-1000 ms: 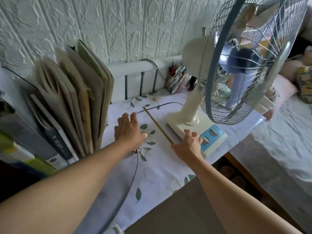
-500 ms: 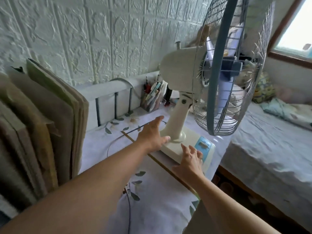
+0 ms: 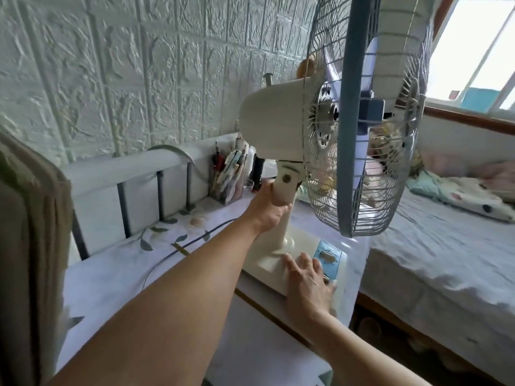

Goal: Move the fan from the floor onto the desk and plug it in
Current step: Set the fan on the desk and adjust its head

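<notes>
On the desk (image 3: 117, 277): left hand (image 3: 267, 210) clenched round fan (image 3: 281, 129) neck, right hand (image 3: 306, 277) flat, released, on base; best steadied while squaring.

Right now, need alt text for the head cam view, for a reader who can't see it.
A cream fan with a blue-rimmed cage stands on a desk beside a bed; the left hand grips its neck and the right hand rests flat on its base by the blue control panel. A dark cord trails over the leaf-print desk cover; a pen holder stands by the white wall.
</notes>
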`<state>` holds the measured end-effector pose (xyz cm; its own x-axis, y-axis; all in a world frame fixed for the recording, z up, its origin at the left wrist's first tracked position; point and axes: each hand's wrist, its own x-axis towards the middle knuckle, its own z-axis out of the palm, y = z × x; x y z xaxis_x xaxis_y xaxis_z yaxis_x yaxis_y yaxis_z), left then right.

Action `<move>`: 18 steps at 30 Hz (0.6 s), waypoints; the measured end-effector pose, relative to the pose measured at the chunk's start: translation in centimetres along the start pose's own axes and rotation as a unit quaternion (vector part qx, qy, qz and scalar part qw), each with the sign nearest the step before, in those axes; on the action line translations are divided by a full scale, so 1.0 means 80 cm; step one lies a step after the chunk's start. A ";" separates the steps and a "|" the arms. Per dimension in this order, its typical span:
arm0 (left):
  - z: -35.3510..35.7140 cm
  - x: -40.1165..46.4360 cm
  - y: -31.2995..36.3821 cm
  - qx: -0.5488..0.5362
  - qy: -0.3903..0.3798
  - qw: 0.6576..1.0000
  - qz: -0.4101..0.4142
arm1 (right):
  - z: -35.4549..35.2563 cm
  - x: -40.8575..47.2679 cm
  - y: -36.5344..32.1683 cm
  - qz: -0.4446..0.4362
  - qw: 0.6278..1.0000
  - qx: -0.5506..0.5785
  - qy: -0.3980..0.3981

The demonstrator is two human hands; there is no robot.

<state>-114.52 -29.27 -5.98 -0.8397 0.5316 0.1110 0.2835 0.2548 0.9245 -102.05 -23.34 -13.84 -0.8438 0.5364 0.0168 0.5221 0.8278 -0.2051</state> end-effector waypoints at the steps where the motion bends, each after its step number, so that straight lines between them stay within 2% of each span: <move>1: 0.000 0.002 -0.001 0.006 0.000 1.000 0.005 | -0.002 0.001 0.001 -0.001 1.000 0.003 -0.006; 8: 0.015 -0.001 -0.001 0.025 0.051 0.998 0.011 | -0.010 0.012 0.046 -0.075 0.997 0.000 -0.005; 15: 0.052 -0.020 0.010 0.129 0.196 0.972 0.007 | -0.015 0.060 0.105 -0.163 0.984 -0.072 -0.016; 18: 0.068 -0.029 0.016 0.170 0.241 0.955 -0.013 | -0.017 0.084 0.117 -0.201 0.978 -0.061 -0.012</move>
<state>-109.69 -25.81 -7.07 -0.9413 0.1084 0.3196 0.3241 0.5547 0.7663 -102.62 -11.75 -14.29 -0.9859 0.1606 0.0481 0.1571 0.9852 -0.0687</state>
